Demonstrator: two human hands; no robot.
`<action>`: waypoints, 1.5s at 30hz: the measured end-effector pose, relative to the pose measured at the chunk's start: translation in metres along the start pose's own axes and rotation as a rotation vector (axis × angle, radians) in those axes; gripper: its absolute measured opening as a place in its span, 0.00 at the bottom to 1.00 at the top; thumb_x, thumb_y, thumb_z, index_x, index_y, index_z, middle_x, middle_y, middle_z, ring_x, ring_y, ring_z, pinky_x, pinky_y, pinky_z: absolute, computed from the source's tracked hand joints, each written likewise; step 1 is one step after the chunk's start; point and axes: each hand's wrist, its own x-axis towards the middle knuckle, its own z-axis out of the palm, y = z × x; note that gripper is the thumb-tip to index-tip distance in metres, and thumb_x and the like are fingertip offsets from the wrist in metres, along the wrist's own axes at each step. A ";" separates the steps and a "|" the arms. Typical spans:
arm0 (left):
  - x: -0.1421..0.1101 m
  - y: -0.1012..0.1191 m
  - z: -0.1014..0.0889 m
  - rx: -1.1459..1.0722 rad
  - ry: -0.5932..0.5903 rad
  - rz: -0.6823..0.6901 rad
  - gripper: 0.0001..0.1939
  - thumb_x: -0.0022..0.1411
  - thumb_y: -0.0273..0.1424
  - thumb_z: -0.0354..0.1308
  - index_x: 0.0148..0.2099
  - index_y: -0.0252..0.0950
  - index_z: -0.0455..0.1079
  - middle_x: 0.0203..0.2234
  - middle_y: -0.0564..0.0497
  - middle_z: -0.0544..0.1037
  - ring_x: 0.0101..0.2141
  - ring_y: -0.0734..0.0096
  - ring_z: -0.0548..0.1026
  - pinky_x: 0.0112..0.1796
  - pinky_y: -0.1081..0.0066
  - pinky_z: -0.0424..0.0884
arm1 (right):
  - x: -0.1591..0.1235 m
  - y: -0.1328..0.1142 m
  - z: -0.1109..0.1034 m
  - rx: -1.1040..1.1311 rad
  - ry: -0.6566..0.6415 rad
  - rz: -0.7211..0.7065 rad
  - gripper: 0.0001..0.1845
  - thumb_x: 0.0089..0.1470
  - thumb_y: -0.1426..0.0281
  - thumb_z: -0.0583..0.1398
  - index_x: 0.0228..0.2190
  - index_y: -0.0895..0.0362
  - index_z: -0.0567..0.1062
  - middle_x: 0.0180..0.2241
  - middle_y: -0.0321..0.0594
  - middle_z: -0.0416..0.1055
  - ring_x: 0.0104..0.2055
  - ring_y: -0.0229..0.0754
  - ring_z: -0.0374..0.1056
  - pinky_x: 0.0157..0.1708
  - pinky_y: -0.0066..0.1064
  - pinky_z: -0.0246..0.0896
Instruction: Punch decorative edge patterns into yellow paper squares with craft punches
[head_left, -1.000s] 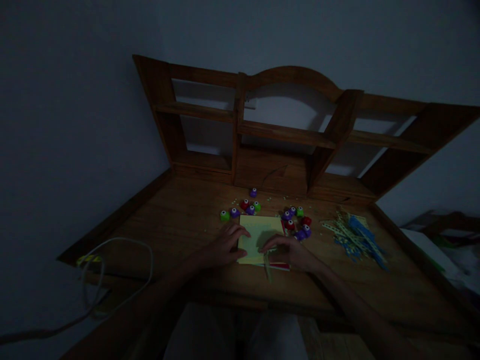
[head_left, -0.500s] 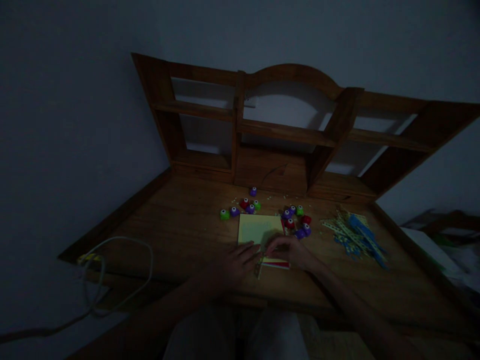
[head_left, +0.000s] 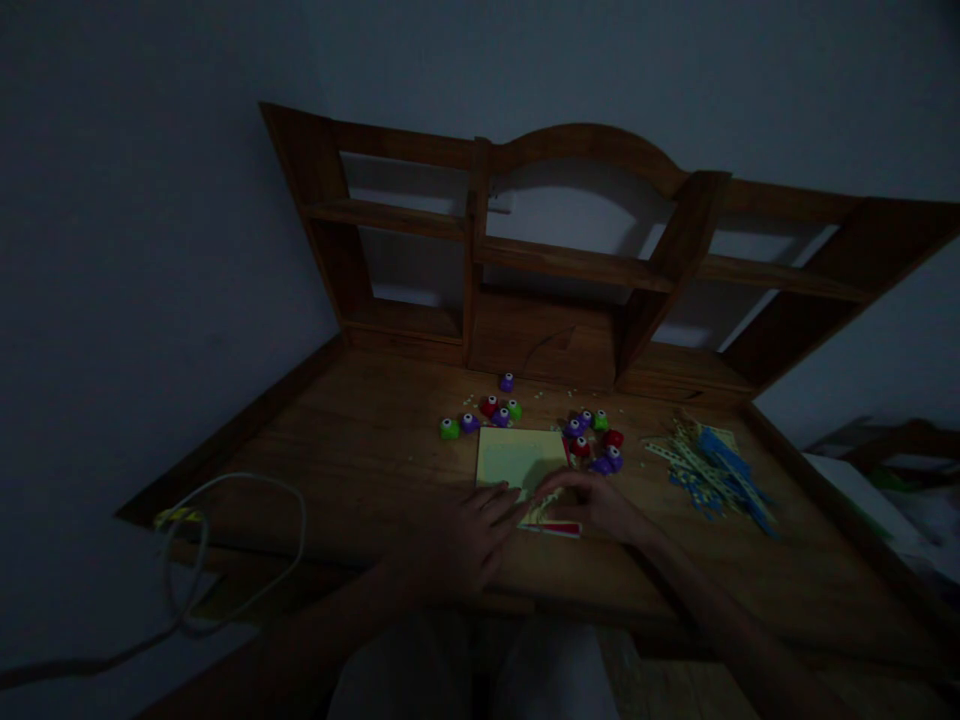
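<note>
A stack of pale yellow paper (head_left: 517, 450), with red sheet edges showing under it, lies on the desk before me. My left hand (head_left: 476, 530) rests at its lower left, fingers stretched out and touching the sheet. My right hand (head_left: 592, 505) reaches in from the right over the lower edge, thumb and fingers bent together in a pinch. Between the fingertips of both hands is a thin pale paper strip (head_left: 541, 510), dim and partly hidden. Small hand-sized craft punches in purple (head_left: 574, 428), red (head_left: 580, 448) and green (head_left: 513, 410) stand around the paper.
A heap of punched yellow and blue paper strips (head_left: 720, 468) lies to the right. Tiny paper bits dot the desk (head_left: 360, 430). A wooden shelf unit (head_left: 570, 262) closes the back. At the left edge hangs a pale looped cable (head_left: 304, 520).
The narrow strip that pointed down toward me between my hands no longer hangs there; pale paper now shows nearer my right fingers. My left hand has shifted slightly; the punches stay put.
</note>
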 end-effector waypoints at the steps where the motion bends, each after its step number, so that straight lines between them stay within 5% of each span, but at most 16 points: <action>1: 0.001 0.001 0.000 -0.001 0.001 -0.003 0.33 0.63 0.30 0.50 0.68 0.37 0.47 0.62 0.42 0.60 0.61 0.52 0.57 0.57 0.55 0.58 | -0.001 0.000 0.001 -0.008 0.013 0.000 0.15 0.51 0.62 0.66 0.40 0.55 0.78 0.41 0.43 0.75 0.44 0.44 0.71 0.48 0.38 0.64; 7: 0.005 0.003 0.004 0.025 -0.001 -0.010 0.33 0.62 0.32 0.50 0.68 0.35 0.48 0.62 0.40 0.60 0.60 0.48 0.58 0.55 0.53 0.60 | 0.000 0.000 0.003 0.003 0.044 0.002 0.12 0.51 0.61 0.65 0.32 0.57 0.79 0.35 0.43 0.76 0.39 0.43 0.72 0.42 0.34 0.67; 16: 0.006 0.011 0.003 0.071 -0.007 -0.073 0.31 0.63 0.33 0.49 0.67 0.36 0.50 0.61 0.42 0.61 0.58 0.51 0.58 0.54 0.54 0.59 | -0.004 -0.001 -0.011 0.063 -0.111 0.058 0.12 0.50 0.61 0.66 0.33 0.56 0.81 0.35 0.43 0.77 0.39 0.45 0.73 0.42 0.35 0.68; 21: 0.012 0.015 -0.002 0.055 0.013 -0.072 0.32 0.61 0.30 0.51 0.67 0.37 0.51 0.57 0.42 0.65 0.56 0.51 0.60 0.52 0.54 0.61 | -0.010 -0.004 -0.012 0.074 -0.007 0.051 0.16 0.48 0.62 0.67 0.40 0.54 0.79 0.42 0.42 0.76 0.46 0.48 0.71 0.49 0.40 0.65; 27: 0.018 0.018 -0.005 0.036 0.048 -0.077 0.27 0.63 0.31 0.49 0.65 0.38 0.56 0.50 0.43 0.69 0.52 0.53 0.62 0.50 0.55 0.62 | -0.012 -0.001 -0.006 0.063 0.086 0.071 0.13 0.49 0.61 0.66 0.35 0.55 0.80 0.38 0.42 0.77 0.41 0.45 0.73 0.43 0.38 0.68; 39: 0.017 0.016 -0.002 0.044 0.071 -0.053 0.28 0.62 0.31 0.51 0.65 0.38 0.56 0.51 0.43 0.69 0.51 0.54 0.64 0.51 0.54 0.62 | -0.023 -0.011 -0.022 0.104 0.011 0.155 0.13 0.47 0.59 0.66 0.30 0.55 0.81 0.34 0.43 0.78 0.38 0.48 0.74 0.42 0.40 0.68; 45: 0.014 0.013 -0.003 0.010 0.124 -0.058 0.25 0.66 0.33 0.50 0.64 0.39 0.58 0.53 0.43 0.69 0.53 0.55 0.65 0.53 0.53 0.63 | -0.049 -0.021 -0.024 0.108 0.391 0.285 0.12 0.41 0.63 0.69 0.29 0.56 0.81 0.33 0.42 0.78 0.36 0.46 0.73 0.40 0.36 0.68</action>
